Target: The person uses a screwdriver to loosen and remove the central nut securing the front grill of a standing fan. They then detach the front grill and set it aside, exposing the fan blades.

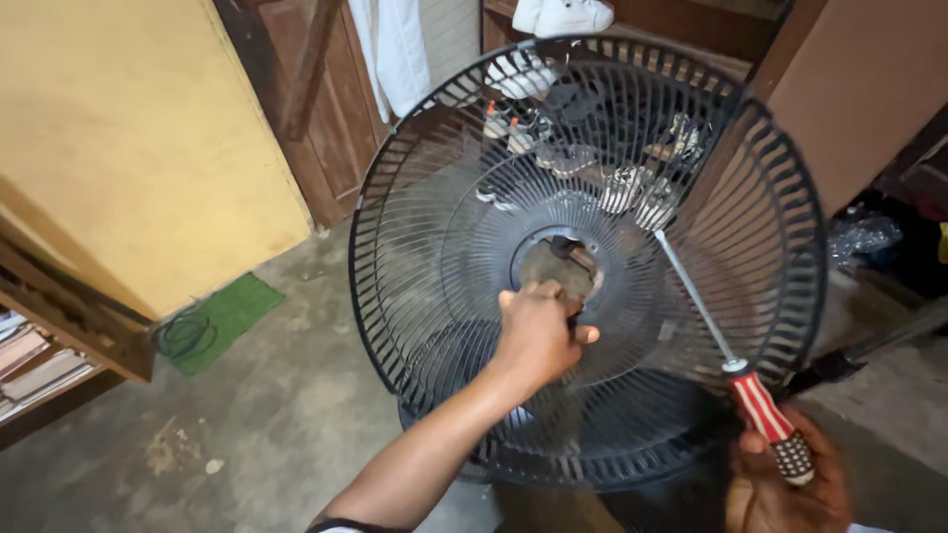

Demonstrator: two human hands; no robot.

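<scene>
The left hand [538,331] is closed around the inner ring of a black wire fan guard [425,237], fingers curled at the edge of the round centre opening. The guard stands tilted, its hollow side facing the person, directly ahead of both hands. The right hand [785,489] is closed around the red-and-white striped handle of a screwdriver [755,400]. The metal shaft runs up and away from this hand, and its tip rests against the guard wires just right of the centre opening.

A second black grille [632,449] lies flat on the concrete floor [267,415] beneath the left hand. Shoes [632,188] show through the guard, beyond the hands. A green mat [232,311] lies well left of the left hand.
</scene>
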